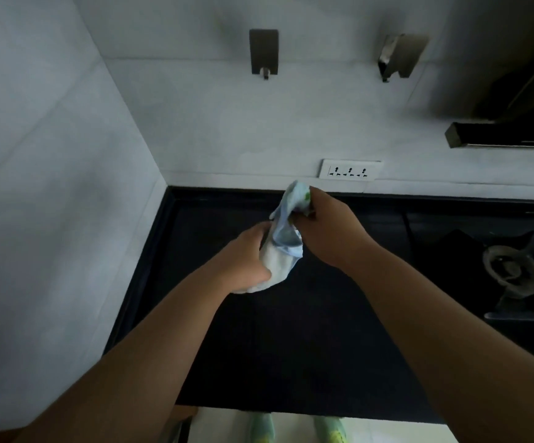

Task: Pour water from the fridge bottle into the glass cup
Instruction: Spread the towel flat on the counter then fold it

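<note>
Both of my hands hold a crumpled white and pale blue cloth above the dark countertop. My left hand grips its lower white end. My right hand is closed around its upper end, which has small green marks. No bottle and no glass cup are in view.
A gas burner sits on the hob at the right. A white socket strip is on the tiled back wall, with two metal wall hooks above it and a range hood at upper right. A white wall bounds the counter's left.
</note>
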Tool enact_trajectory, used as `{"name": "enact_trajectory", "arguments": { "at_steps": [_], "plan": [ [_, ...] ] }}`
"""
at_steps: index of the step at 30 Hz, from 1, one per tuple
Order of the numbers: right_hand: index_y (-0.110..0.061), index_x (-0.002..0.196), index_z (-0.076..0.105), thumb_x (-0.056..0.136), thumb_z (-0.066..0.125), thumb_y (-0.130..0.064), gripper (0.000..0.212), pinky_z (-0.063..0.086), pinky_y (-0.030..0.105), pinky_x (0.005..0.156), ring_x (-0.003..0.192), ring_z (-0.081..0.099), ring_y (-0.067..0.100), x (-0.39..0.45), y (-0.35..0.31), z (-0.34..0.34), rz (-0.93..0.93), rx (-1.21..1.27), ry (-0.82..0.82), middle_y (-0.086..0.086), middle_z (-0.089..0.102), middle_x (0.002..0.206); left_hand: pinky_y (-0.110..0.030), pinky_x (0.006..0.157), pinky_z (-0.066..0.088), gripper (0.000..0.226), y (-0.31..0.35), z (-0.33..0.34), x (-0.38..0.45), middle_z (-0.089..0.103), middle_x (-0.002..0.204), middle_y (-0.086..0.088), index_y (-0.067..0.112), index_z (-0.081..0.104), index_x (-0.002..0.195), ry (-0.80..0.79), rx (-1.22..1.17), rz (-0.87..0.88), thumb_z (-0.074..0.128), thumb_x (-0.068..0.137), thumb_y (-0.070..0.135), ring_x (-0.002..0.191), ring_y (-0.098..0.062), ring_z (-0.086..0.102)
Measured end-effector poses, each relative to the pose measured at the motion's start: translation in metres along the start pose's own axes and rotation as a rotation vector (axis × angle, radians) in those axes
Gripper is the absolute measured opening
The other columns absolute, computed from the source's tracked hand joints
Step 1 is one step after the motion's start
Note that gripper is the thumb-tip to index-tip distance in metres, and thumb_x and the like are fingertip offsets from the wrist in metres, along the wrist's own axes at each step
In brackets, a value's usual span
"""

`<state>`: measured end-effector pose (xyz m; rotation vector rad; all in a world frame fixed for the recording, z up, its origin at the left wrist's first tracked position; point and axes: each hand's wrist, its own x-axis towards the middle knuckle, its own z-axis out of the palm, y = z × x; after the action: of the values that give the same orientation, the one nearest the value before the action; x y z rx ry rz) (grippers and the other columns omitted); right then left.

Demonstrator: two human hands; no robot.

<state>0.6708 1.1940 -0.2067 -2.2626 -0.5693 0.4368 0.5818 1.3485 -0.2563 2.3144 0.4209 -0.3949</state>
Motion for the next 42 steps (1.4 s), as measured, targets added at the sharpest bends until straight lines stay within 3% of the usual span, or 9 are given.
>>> {"name": "enact_trajectory", "arguments": {
  "at_steps": [5,9,13,17,21,25,30,36,42],
  "plan": [
    [-0.017,0.097,0.057,0.098,0.058,-0.019,0.003,0.052,0.033,0.064,0.074,0.063,0.019,-0.021,-0.008,-0.022,-0.075,0.004,0.084,0.004,0.068,0.085,-0.032,0.082,0.045,0.036,0.022,0.023,0.016,0.054,0.086,0.014,0.019,0.060,0.133,0.049,-0.076,-0.120,0.051,0.107,0.042,0.091,-0.014,0.058],
    [-0.018,0.091,0.052,0.099,0.059,-0.018,0.011,0.043,0.026,0.058,0.069,0.057,0.015,-0.036,0.008,-0.046,-0.016,-0.083,0.174,-0.002,0.063,0.080,-0.048,0.080,0.065,0.019,0.036,0.012,0.027,0.070,0.101,-0.004,0.029,0.059,0.119,0.135,-0.229,-0.030,0.054,0.101,0.027,0.089,-0.023,0.072],
    [-0.015,0.098,0.062,0.096,0.060,-0.020,0.006,0.047,0.028,0.062,0.078,0.064,0.017,-0.054,0.027,-0.058,0.113,-0.029,0.200,-0.001,0.068,0.087,-0.044,0.073,0.067,0.044,0.078,-0.004,0.020,0.069,0.117,-0.005,0.030,0.067,0.108,0.175,-0.546,0.165,0.043,0.098,-0.005,0.099,-0.027,0.073],
    [-0.023,0.101,0.065,0.094,0.062,-0.017,0.009,0.059,0.034,0.075,0.084,0.072,0.014,-0.075,0.041,-0.065,0.207,0.144,0.243,-0.002,0.074,0.090,-0.034,0.073,0.065,0.055,0.121,-0.008,0.008,0.073,0.104,0.011,0.037,0.073,0.096,0.186,-0.361,0.448,0.043,0.088,-0.008,0.088,-0.016,0.072],
    [-0.042,0.153,0.035,0.085,0.078,-0.020,0.083,0.062,0.041,0.089,0.098,0.074,0.013,-0.099,0.060,-0.082,0.240,0.394,0.246,-0.003,0.073,0.112,-0.023,0.072,0.059,0.055,0.156,0.004,-0.006,0.072,0.104,0.018,0.036,0.075,0.098,0.049,-0.282,0.569,0.046,0.084,-0.009,0.089,-0.002,0.067],
    [-0.031,0.115,0.065,0.076,0.082,-0.028,0.042,0.061,0.044,0.090,0.104,0.065,0.018,-0.134,0.075,-0.106,0.281,0.252,0.341,-0.006,0.048,0.128,-0.014,0.088,0.054,0.061,0.191,0.028,-0.019,0.069,0.118,0.023,0.040,0.069,0.114,-0.121,-0.245,0.669,0.045,0.087,-0.009,0.111,0.007,0.063],
    [-0.021,0.115,0.060,0.079,0.084,-0.029,0.044,0.059,0.035,0.077,0.093,0.068,0.015,-0.182,0.108,-0.147,0.360,0.138,0.466,-0.006,0.069,0.101,-0.015,0.087,0.051,0.059,0.242,0.066,-0.025,0.061,0.130,0.019,0.037,0.061,0.129,-0.114,-0.180,0.728,0.052,0.089,-0.005,0.106,0.003,0.064],
    [-0.026,0.097,0.053,0.083,0.079,-0.028,0.030,0.046,0.028,0.060,0.079,0.060,0.012,-0.266,0.154,-0.202,0.429,0.038,0.670,-0.006,0.064,0.089,-0.023,0.091,0.053,0.045,0.296,0.135,-0.044,0.064,0.121,0.020,0.040,0.063,0.121,-0.162,-0.095,0.770,0.058,0.094,0.004,0.109,0.003,0.063],
    [-0.025,0.100,0.054,0.079,0.082,-0.033,0.035,0.056,0.035,0.070,0.084,0.062,0.015,-0.369,0.202,-0.258,0.503,0.075,0.824,-0.005,0.065,0.093,-0.025,0.093,0.056,0.040,0.373,0.217,-0.074,0.063,0.121,0.019,0.043,0.062,0.117,-0.232,-0.001,0.887,0.071,0.094,0.012,0.109,0.003,0.062]
  ]
}}
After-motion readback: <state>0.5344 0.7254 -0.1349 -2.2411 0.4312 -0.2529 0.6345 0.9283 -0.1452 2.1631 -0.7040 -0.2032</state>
